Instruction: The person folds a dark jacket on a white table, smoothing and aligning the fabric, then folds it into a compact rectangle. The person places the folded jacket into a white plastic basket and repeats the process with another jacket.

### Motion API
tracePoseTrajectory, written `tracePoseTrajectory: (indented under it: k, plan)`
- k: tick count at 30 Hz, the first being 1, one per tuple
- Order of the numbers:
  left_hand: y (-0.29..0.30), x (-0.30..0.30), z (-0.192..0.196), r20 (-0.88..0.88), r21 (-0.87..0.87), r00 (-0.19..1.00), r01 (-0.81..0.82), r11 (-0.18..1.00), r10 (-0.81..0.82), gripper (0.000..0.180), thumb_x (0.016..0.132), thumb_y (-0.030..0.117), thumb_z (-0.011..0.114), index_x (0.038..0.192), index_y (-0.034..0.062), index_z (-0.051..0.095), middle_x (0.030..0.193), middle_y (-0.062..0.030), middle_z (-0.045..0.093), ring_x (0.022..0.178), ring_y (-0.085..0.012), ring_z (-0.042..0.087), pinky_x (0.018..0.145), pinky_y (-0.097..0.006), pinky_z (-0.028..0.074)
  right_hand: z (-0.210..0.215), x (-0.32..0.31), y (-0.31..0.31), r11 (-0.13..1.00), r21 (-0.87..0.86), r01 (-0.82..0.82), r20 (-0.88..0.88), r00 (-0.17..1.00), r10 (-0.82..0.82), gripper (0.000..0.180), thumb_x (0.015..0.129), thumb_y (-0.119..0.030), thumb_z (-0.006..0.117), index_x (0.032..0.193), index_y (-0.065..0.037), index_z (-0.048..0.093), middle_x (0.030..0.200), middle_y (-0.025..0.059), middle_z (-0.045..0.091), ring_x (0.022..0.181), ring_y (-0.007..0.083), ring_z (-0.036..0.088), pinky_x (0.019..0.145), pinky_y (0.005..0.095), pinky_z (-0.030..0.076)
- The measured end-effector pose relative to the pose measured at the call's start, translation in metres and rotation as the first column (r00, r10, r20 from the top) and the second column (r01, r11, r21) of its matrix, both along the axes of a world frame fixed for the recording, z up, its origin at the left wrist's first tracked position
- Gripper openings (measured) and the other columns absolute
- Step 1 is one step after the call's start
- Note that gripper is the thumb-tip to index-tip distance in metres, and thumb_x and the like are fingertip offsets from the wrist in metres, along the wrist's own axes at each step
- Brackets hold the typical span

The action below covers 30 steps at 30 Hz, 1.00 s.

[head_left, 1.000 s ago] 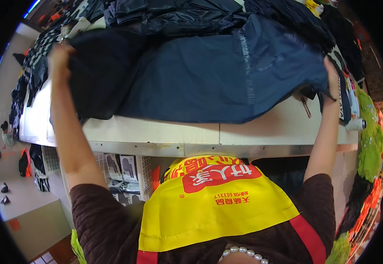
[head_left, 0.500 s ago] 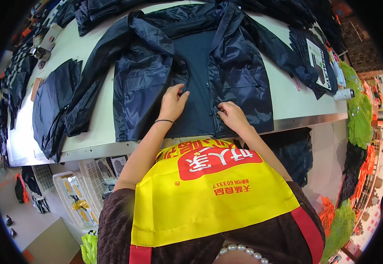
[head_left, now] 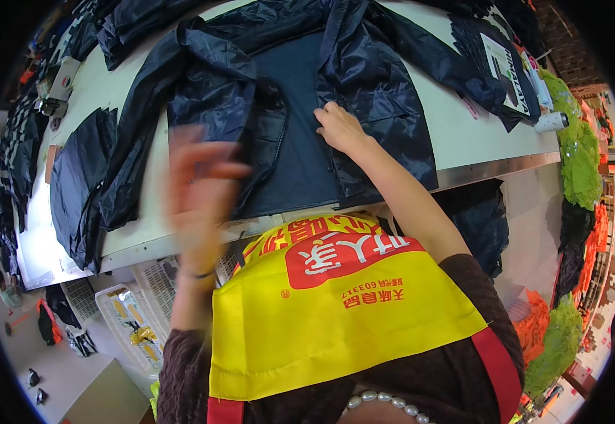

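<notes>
A shiny dark navy jacket (head_left: pixel 385 78) lies spread on the white table, its front open and its plain lining (head_left: pixel 290 141) showing between the two front panels. My right hand (head_left: pixel 343 128) is closed at the inner edge of the right front panel, fingertips pinching the cloth. Over the lower left panel, near the table's front edge, my left hand (head_left: pixel 205 177) is smeared by motion. Its fingers are too blurred to read, and it hides part of that panel. Both sleeves stretch out to the sides.
Folded dark cloth (head_left: pixel 81 177) lies on the table (head_left: pixel 435 63) at the left. At the right are a dark stack with a printed bag (head_left: pixel 505 78) and a white thread spool (head_left: pixel 551 122). Lime-green cloth (head_left: pixel 580 162) hangs beyond. A white basket (head_left: pixel 127 318) stands below, left.
My left hand has left the left panel's inner edge and swung left and nearer. My right hand has moved up and left along the right panel's edge. The left panel has shifted.
</notes>
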<state>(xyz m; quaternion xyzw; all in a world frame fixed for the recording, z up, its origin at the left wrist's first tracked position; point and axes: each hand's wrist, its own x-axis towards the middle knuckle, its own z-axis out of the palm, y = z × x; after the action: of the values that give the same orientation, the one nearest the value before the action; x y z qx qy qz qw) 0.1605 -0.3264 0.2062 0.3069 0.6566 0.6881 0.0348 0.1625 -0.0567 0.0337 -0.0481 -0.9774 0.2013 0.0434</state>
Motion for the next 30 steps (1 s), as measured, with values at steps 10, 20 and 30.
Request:
tracePoseTrajectory:
  k: [10, 20, 30]
  plan:
    - [-0.011, -0.030, -0.067, 0.589, 0.741, 0.365, -0.599, 0.303, -0.721, 0.039, 0.092, 0.041, 0.045, 0.094, 0.0036, 0.056, 0.068, -0.0024, 0.049, 0.055, -0.0124, 0.045, 0.058, -0.030, 0.044, -0.009, 0.004, 0.010, 0.961, -0.272, -0.043, -0.083, 0.996, 0.022, 0.009, 0.077, -0.010, 0.065, 0.081, -0.004, 0.059, 0.084, 0.0153, 0.061, 0.081, 0.0344, 0.060, 0.072, 0.0404, 0.047]
    - [0.152, -0.046, -0.150, 0.750, -0.205, 0.657, 0.343, 0.917, -0.078, 0.023, 0.085, 0.029, 0.063, 0.084, 0.0056, 0.064, 0.070, -0.0009, 0.059, 0.058, -0.0083, 0.053, 0.051, -0.020, 0.045, 0.049, 0.047, 0.010, 0.962, -0.255, -0.101, -0.275, 0.961, 0.029, 0.007, 0.078, -0.013, 0.063, 0.079, -0.006, 0.061, 0.079, 0.0111, 0.061, 0.074, 0.0303, 0.060, 0.063, 0.0360, 0.049]
    - [0.188, -0.043, -0.157, 0.747, -0.061, 0.664, 0.063, 0.996, 0.004, 0.023, 0.088, 0.028, 0.062, 0.083, 0.0055, 0.059, 0.069, 0.0015, 0.052, 0.057, -0.0077, 0.049, 0.050, -0.023, 0.044, 0.050, 0.100, -0.013, 0.986, 0.118, -0.120, -0.331, 0.931, 0.154, 0.007, 0.073, -0.003, 0.057, 0.070, -0.005, 0.050, 0.071, 0.0079, 0.051, 0.070, 0.0231, 0.058, 0.057, 0.0313, 0.049]
